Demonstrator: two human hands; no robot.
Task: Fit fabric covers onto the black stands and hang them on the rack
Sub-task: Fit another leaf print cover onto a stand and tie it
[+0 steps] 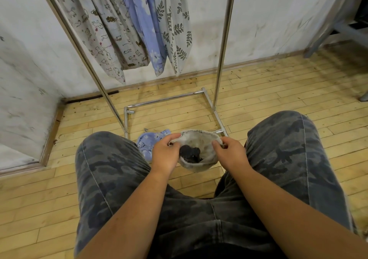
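Likely, with left hand and right hand pinching the grey cover open over the black stand, an uneven tug could snag the rim — or break a pinch.

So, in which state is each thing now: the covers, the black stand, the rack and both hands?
grey cover, held open at its rim
black stand, inside the grey cover, partly showing
left hand, pinches the left rim
right hand, pinches the right rim
blue floral cover, lies crumpled on the floor
printed covers, hang from the rack
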